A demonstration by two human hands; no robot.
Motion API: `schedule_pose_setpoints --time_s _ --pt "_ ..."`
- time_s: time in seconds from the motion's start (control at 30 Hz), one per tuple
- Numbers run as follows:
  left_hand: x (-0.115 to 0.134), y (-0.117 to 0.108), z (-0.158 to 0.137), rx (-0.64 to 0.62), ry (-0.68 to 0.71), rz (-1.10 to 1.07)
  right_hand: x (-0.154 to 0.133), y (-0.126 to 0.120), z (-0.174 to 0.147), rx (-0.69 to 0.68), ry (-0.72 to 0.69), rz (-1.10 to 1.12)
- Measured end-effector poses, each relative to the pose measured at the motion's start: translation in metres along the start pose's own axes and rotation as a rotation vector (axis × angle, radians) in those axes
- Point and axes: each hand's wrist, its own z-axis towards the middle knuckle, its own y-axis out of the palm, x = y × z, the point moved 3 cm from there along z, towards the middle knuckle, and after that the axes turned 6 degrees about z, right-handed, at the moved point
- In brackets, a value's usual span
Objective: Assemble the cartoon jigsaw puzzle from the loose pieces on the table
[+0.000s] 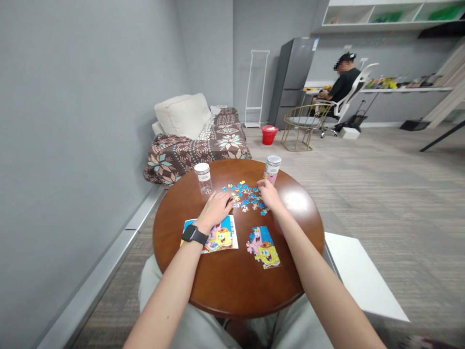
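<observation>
A loose heap of jigsaw puzzle pieces (247, 197), mostly blue with some yellow and pink, lies spread on the round brown table (225, 286). My left hand (216, 209) rests at the heap's left edge, fingers stretched out over the tabletop, a black watch on its wrist. At the heap's right edge, my right hand (269, 194) has its fingers bent and drawn together; anything between them is too small to make out. Beneath my left wrist lies a printed picture sheet (223, 237), partly covered. Right of it is a partly joined cartoon puzzle (264, 248) with an uneven left side.
A clear jar (204, 179) with a white lid stands behind my left hand. Another lidded jar (272, 168) with a label stands behind my right hand. Beyond are a blanket-covered sofa (218, 138), a red bin (269, 135), a wire chair (305, 123) and a seated person (345, 85).
</observation>
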Motion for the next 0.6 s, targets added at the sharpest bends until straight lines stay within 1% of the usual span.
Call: schedule_pose_setpoints --time_s 0.07,0.17,0.27,0.33,0.4,0.53,0.6 --pt "0.000 -0.002 0.001 0.028 0.026 0.015 0.003 -0.005 0.003 0.032 -0.012 0.021" --pt "0.001 -0.002 0.001 0.059 0.091 -0.012 0.006 -0.012 0.005 0.076 -0.035 -0.027" --pt "0.005 0.001 0.001 0.020 0.185 -0.068 0.008 -0.017 0.004 0.079 -0.035 -0.070" --pt "0.007 0.004 0.001 -0.028 0.212 -0.077 0.007 -0.020 0.004 0.085 -0.045 -0.098" --pt "0.008 0.005 0.001 -0.050 0.202 -0.069 0.006 -0.023 0.004 0.095 -0.031 -0.136" --pt "0.005 0.006 0.002 -0.034 0.130 -0.028 0.002 -0.026 0.000 0.072 0.064 -0.221" --pt "0.003 0.005 0.001 -0.034 0.091 -0.016 -0.001 -0.026 -0.002 0.057 0.066 -0.220"
